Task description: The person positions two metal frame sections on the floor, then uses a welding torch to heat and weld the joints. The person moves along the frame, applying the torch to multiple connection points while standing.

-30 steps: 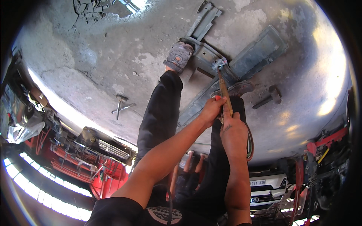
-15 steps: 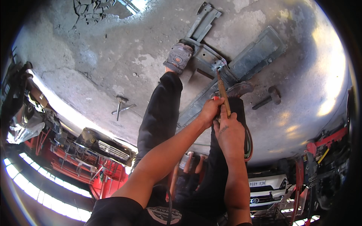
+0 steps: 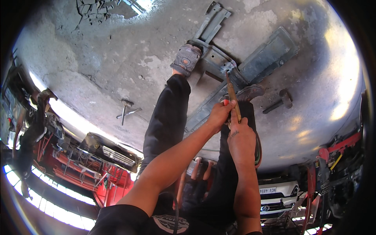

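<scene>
Both hands closed on the wooden-handled tool (image 3: 232,94): left hand (image 3: 219,114) fisted round the lower shaft, right hand (image 3: 239,135) wrapped just below it. Tool tip sits on the grey metal bracket (image 3: 219,64), which lies on the concrete floor (image 3: 117,70) under my left shoe (image 3: 187,58). Risk: tip skids off the bracket edge toward that shoe if my foot lets the bracket shift.

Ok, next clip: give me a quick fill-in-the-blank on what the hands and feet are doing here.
1. Both hands, the left hand and the right hand, grip one thin ____.
2. The rod points at the grey ____ parts on the concrete floor.
3. The left foot wears a grey ____.

Missing: rod; metal; shoe
</scene>
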Motion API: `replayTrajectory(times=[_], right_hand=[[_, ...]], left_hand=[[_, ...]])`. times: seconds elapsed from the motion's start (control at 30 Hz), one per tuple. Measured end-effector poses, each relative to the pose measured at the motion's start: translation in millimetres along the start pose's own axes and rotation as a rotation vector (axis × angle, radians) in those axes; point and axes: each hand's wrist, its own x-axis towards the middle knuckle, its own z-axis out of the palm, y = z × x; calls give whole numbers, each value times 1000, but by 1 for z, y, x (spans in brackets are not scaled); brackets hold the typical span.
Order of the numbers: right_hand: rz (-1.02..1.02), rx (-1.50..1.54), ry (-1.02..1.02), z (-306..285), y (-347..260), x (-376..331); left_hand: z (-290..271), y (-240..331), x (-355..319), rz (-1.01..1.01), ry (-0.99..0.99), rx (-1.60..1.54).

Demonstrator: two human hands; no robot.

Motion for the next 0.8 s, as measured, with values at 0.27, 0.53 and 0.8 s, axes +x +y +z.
replayTrajectory(times=[0.27, 0.53, 0.8], right_hand=[[-14, 33, 39, 4, -7, 0], [-11, -6, 62, 7, -10, 1], [54, 13, -12, 11, -13, 2]], left_hand=[[1, 7, -2, -39, 36, -5], [-1, 1, -2, 7, 8, 15], [0, -6, 3, 44, 87, 1]])
